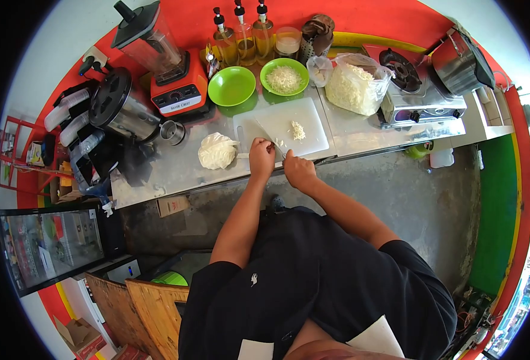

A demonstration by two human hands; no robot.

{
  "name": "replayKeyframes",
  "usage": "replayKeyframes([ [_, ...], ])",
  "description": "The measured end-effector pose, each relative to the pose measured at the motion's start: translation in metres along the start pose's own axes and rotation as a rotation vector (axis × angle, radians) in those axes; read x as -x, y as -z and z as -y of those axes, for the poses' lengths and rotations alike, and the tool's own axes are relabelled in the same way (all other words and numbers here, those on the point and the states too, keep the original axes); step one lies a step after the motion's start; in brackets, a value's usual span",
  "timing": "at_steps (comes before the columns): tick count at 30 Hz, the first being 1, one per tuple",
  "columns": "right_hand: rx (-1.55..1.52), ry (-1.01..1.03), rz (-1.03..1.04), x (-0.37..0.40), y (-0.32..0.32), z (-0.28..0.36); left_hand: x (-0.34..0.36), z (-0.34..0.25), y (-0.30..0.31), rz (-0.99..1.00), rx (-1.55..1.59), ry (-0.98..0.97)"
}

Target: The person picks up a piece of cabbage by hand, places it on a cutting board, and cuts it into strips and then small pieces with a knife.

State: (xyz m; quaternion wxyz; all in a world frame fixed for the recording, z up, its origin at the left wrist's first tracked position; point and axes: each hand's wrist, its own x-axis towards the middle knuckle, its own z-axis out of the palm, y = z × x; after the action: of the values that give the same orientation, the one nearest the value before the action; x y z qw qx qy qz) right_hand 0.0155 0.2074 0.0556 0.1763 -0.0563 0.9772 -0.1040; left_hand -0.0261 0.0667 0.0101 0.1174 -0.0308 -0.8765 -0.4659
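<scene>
1. Our left hand (262, 157) is curled, with its fingers pressed down on a white bit (275, 143) at the near edge of the cutting board (313, 117).
2. Our right hand (299, 171) is closed tight around the handle of the knife (270, 137).
3. The blade points away and to the left, just beside the left fingers.
4. The chopped pile (298, 130) sits to the right of the blade, nearer the right hand.

Two green bowls (231, 86), three bottles (244, 37), one cutting board (283, 123), one blender (163, 60), one stove (418, 90).
</scene>
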Motion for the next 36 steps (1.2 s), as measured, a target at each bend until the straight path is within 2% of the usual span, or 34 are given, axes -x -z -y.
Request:
replayKeyframes([
  [13,-0.028,0.012,0.046,-0.004,0.011,0.007,0.004,0.004,-0.002,0.006,0.023,0.006],
  [18,0.017,0.028,0.11,-0.004,0.028,0.007,0.004,0.006,-0.003,0.0,0.135,0.026],
  [25,0.003,-0.021,0.177,0.006,0.011,0.008,0.007,0.008,-0.005,-0.072,0.054,-0.014],
  [27,-0.007,-0.015,0.174,0.0,0.012,0.007,0.007,0.009,-0.002,-0.086,-0.05,-0.092],
  [31,0.019,0.033,0.154,-0.004,0.021,0.006,0.008,0.01,-0.002,-0.034,-0.01,-0.063],
  [34,0.022,0.0,0.181,0.008,0.023,0.007,0.013,0.008,0.0,-0.042,-0.038,-0.113],
  [36,0.004,-0.007,0.155,0.014,0.014,0.007,0.016,0.007,0.002,-0.068,-0.186,-0.253],
])
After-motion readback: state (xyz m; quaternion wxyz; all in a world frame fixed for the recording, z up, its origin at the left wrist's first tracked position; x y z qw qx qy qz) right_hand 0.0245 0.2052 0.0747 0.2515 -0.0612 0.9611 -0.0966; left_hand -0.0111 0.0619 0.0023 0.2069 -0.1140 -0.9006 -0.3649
